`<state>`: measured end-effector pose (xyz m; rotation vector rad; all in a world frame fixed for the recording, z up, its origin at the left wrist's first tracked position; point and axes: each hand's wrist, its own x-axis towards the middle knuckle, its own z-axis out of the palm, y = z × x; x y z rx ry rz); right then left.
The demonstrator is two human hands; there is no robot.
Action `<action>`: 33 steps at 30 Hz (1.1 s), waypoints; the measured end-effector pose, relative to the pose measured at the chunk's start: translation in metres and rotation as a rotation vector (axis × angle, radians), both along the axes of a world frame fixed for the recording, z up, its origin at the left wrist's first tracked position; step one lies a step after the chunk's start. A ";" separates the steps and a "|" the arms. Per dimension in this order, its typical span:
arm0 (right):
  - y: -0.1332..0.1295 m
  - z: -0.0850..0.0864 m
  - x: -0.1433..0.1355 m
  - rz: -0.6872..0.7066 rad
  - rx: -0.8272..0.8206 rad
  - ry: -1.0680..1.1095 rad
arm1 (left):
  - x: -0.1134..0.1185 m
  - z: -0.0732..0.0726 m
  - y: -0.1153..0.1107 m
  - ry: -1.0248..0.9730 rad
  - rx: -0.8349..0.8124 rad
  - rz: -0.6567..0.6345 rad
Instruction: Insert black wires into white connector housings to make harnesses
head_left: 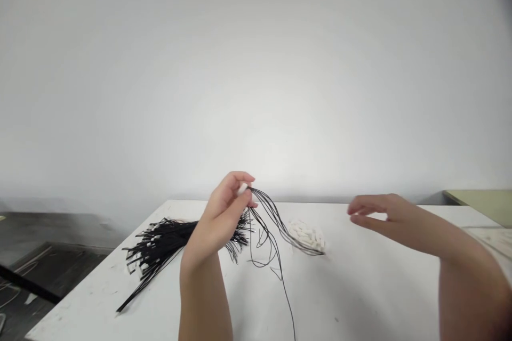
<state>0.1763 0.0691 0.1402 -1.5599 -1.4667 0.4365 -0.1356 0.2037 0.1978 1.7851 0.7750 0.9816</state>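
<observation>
My left hand [224, 213] pinches a small white connector [242, 188] between thumb and fingers, above the middle of the table. Several thin black wires [276, 212] run out of it and droop to the right, their far ends over a pile of small white connectors [306, 234]. More loose wires hang below the hand, one reaching the near edge of the view. My right hand [380, 210] is raised over the right side of the table, apart from the wires. Its fingers are bent, with a gap between thumb and fingers and nothing visible in them.
On the left of the white table [344, 298] lies a thick bundle of black wires [168, 242] with white connectors at the ends. A greenish surface [480, 202] adjoins at the far right. A plain pale wall [256, 74] rises behind.
</observation>
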 end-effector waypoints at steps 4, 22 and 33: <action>0.011 0.023 -0.057 0.137 -0.016 -0.133 | 0.022 -0.004 -0.019 0.094 -0.004 -0.150; 0.019 0.018 -0.112 -0.034 0.292 -0.168 | 0.044 -0.006 -0.044 0.220 0.101 -0.210; 0.018 0.017 -0.115 -0.097 0.283 -0.269 | 0.046 -0.003 -0.039 0.169 0.060 -0.224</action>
